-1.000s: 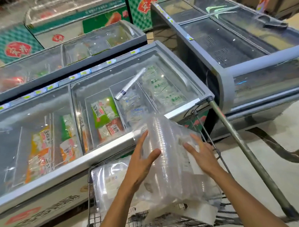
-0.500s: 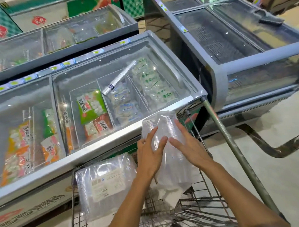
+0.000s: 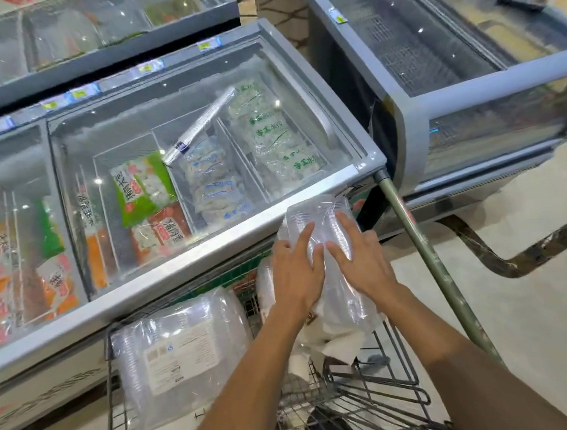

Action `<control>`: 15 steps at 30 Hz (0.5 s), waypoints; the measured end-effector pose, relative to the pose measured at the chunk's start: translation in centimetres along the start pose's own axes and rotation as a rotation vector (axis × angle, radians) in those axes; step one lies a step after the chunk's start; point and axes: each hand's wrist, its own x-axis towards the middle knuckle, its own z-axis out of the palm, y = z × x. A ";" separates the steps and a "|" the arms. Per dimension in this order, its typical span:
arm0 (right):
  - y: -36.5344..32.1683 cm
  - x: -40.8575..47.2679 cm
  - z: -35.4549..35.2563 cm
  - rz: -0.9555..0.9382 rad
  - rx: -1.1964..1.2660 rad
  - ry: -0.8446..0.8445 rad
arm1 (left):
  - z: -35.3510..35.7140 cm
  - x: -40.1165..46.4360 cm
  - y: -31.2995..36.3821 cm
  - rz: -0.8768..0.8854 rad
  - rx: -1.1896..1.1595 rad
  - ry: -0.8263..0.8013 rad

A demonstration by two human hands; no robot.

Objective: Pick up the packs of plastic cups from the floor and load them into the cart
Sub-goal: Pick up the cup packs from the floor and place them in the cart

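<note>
A clear pack of plastic cups (image 3: 321,219) leans at the far end of the wire cart (image 3: 384,389), up against the freezer's front edge. My left hand (image 3: 294,276) and my right hand (image 3: 363,260) lie side by side on top of it, fingers flat and pressing it. A second, wider pack of cups with a white label (image 3: 181,349) rests in the cart's left side. White wrapping (image 3: 339,339) lies under the held pack.
A glass-topped chest freezer (image 3: 211,237) with frozen food packs stands right in front of the cart. Another grey freezer (image 3: 465,86) stands to the right. The cart's green handle bar (image 3: 424,260) runs diagonally on the right, beside pale floor (image 3: 523,302).
Both hands have carried the pack forward and lower into the cart's far end. The hands have come closer together on top of it.
</note>
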 end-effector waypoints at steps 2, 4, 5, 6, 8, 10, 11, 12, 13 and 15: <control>0.6 0.4 -0.2 0.028 -0.084 0.024 | 1.1 0.7 0.5 -0.014 0.049 -0.009; 0.7 0.8 -0.4 0.040 -0.157 0.055 | 2.0 1.2 0.8 -0.038 0.048 -0.021; 0.6 0.9 -0.4 0.050 -0.190 0.069 | 2.3 1.5 0.8 -0.045 0.065 -0.019; 0.5 1.0 -0.3 0.058 -0.236 0.088 | 2.4 1.7 0.7 -0.044 0.088 -0.015; 0.5 1.1 -0.1 0.069 -0.323 0.109 | 2.2 1.9 0.7 -0.041 0.116 -0.015; 0.4 1.1 -0.4 0.072 -0.297 0.085 | 1.9 1.9 0.7 -0.030 0.139 -0.028; 0.5 1.1 -0.7 0.074 -0.258 0.066 | 1.7 1.9 0.8 -0.023 0.143 -0.037; 0.7 1.0 -1.0 0.074 -0.228 0.051 | 1.4 1.7 1.0 -0.017 0.135 -0.044; 0.7 0.9 -1.4 0.072 -0.212 0.045 | 1.1 1.5 1.2 -0.008 0.117 -0.041; 0.9 0.6 -1.9 0.068 -0.181 0.053 | 0.5 1.1 1.6 0.017 0.077 0.000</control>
